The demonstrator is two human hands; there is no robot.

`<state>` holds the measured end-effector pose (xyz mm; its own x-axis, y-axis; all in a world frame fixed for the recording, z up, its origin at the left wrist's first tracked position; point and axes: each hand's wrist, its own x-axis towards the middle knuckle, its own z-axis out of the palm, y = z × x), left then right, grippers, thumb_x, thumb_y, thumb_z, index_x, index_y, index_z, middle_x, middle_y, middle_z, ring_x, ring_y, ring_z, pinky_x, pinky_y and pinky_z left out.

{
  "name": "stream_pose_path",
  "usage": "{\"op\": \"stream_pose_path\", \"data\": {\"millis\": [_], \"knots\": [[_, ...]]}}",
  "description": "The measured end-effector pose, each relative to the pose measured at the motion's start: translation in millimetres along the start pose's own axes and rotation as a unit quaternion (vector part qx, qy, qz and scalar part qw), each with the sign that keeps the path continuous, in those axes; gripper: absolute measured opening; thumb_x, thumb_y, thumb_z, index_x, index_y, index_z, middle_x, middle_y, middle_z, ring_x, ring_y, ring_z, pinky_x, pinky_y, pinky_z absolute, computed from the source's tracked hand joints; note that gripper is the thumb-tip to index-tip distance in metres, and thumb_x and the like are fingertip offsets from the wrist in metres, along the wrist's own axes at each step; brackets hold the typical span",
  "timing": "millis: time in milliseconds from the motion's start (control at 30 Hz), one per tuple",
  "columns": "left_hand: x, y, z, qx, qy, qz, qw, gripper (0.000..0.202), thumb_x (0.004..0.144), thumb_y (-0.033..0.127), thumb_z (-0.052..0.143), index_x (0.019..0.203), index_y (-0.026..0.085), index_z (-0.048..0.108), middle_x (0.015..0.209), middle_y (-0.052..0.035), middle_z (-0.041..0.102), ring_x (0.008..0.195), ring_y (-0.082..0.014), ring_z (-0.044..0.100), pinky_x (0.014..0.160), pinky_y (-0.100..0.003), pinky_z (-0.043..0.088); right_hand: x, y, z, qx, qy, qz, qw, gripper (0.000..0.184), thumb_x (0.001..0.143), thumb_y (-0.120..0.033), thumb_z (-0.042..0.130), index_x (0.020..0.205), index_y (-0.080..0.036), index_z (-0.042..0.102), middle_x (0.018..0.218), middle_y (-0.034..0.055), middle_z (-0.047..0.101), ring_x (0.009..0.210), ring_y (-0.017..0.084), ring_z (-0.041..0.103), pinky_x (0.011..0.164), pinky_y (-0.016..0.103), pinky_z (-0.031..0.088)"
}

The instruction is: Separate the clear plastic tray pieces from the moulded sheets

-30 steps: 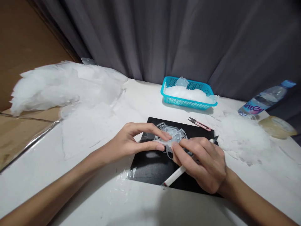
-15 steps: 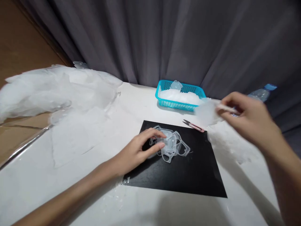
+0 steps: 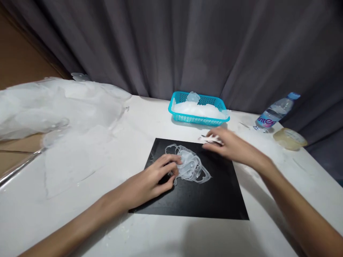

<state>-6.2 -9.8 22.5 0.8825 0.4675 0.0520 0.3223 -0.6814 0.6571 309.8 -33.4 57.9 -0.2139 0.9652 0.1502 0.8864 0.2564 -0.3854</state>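
A tangle of clear plastic pieces [image 3: 191, 166] lies on a black mat [image 3: 209, 200] in the middle of the white table. My left hand [image 3: 158, 175] rests on the left side of that tangle, fingers curled onto it. My right hand [image 3: 230, 146] hovers low over the mat's far right corner, blurred by motion. A white stick-like craft knife [image 3: 213, 140] shows in its fingers. The dark tips of small pink snips [image 3: 204, 136] poke out just beyond those fingers.
A turquoise basket [image 3: 187, 117] of clear plastic bits stands behind the mat. A large heap of clear plastic [image 3: 53, 103] covers the left. A water bottle [image 3: 274, 111] and a tape roll [image 3: 291, 138] sit far right. A grey curtain hangs behind.
My right hand lifted away from the pieces with the knife, swung up to the right with a plastic scrap, then came back down near the snips. My left hand stayed on the pieces.
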Motion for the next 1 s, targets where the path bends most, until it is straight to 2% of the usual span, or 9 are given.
{"op": "stream_pose_path", "data": {"millis": [67,167,300,467,533,600,700,867,1000], "knots": [[0.9,-3.5,-2.4,-0.006,0.002,0.006,1.000,0.011,0.103,0.015,0.050,0.105,0.022,0.059,0.150,-0.0107,0.049,0.139,-0.0240,0.053,0.109,-0.035,0.048,3.0,-21.6,19.3,0.082,-0.085,-0.056,0.991,0.031,0.097,-0.044,0.071,0.116,-0.020,0.065,0.116,0.0080,0.069,0.109,0.023,0.065,0.092,0.035,0.050],[2.9,-9.7,-7.2,-0.010,0.031,0.034,0.999,0.011,0.099,0.012,0.054,0.099,0.022,0.058,0.137,-0.0104,0.058,0.140,-0.0259,0.050,0.111,-0.037,0.047,-2.0,-36.4,30.6,0.141,-0.154,-0.073,0.975,0.019,0.097,-0.033,0.072,0.108,-0.020,0.064,0.108,0.0047,0.069,0.101,0.021,0.064,0.085,0.031,0.047],[3.8,-18.8,-18.5,-0.030,0.060,0.037,0.997,0.010,0.098,0.014,0.056,0.092,0.022,0.058,0.106,-0.0063,0.067,0.124,-0.0259,0.058,0.105,-0.039,0.049,-8.0,-45.9,20.6,0.211,-0.189,-0.055,0.957,0.003,0.096,-0.020,0.068,0.098,-0.019,0.067,0.089,-0.0001,0.069,0.081,0.016,0.061,0.069,0.026,0.042],[2.3,-26.4,-38.4,-0.060,0.069,-0.007,0.996,0.022,0.100,0.018,0.052,0.116,0.022,0.066,0.104,-0.0058,0.066,0.098,-0.0214,0.062,0.091,-0.036,0.051,-7.9,-58.4,5.9,0.322,-0.308,-0.092,0.890,0.012,0.094,-0.030,0.074,0.101,-0.020,0.074,0.080,-0.0034,0.068,0.071,0.013,0.060,0.062,0.022,0.042],[1.7,-26.0,-46.8,-0.066,0.018,0.018,0.997,0.026,0.099,0.018,0.050,0.102,0.023,0.076,0.102,-0.0064,0.065,0.102,-0.0234,0.060,0.096,-0.038,0.048,-7.2,-57.6,12.2,0.307,-0.263,-0.091,0.910,0.014,0.095,-0.032,0.072,0.103,-0.021,0.074,0.087,-0.0017,0.071,0.076,0.014,0.063,0.066,0.024,0.045],[1.3,-23.3,-52.9,-0.074,-0.023,0.029,0.997,0.032,0.098,0.021,0.052,0.076,0.021,0.075,0.097,-0.0069,0.065,0.103,-0.0251,0.059,0.098,-0.040,0.046,-6.0,-53.8,26.9,0.238,-0.128,-0.049,0.962,0.015,0.098,-0.033,0.069,0.105,-0.020,0.071,0.099,0.0023,0.072,0.089,0.017,0.066,0.077,0.028,0.047],[1.6,-15.9,-52.2,-0.076,-0.013,-0.001,0.997,0.038,0.101,0.031,0.054,0.067,0.019,0.066,0.085,-0.0052,0.064,0.096,-0.0243,0.059,0.092,-0.038,0.047,-4.2,-49.3,53.9,0.143,-0.003,0.025,0.989,0.025,0.098,-0.038,0.069,0.114,-0.019,0.064,0.108,0.0065,0.071,0.099,0.022,0.066,0.084,0.033,0.045],[3.4,-3.4,-27.1,0.024,0.041,-0.025,0.999,0.033,0.096,0.051,0.070,0.116,0.024,0.071,0.091,-0.0024,0.066,0.091,-0.0227,0.060,0.086,-0.033,0.044,-2.9,-55.5,70.0,0.165,-0.058,0.050,0.983,0.011,0.100,-0.031,0.065,0.103,-0.021,0.064,0.094,0.0011,0.071,0.085,0.017,0.065,0.072,0.028,0.040],[2.4,0.0,-15.6,0.026,-0.008,0.039,0.999,0.015,0.103,0.030,0.061,0.102,0.024,0.074,0.094,-0.0026,0.066,0.093,-0.0214,0.061,0.091,-0.033,0.041,-2.1,-58.6,54.5,0.149,-0.092,0.103,0.979,0.015,0.097,-0.029,0.063,0.084,-0.021,0.062,0.078,-0.0012,0.067,0.070,0.015,0.058,0.064,0.027,0.032]]}}
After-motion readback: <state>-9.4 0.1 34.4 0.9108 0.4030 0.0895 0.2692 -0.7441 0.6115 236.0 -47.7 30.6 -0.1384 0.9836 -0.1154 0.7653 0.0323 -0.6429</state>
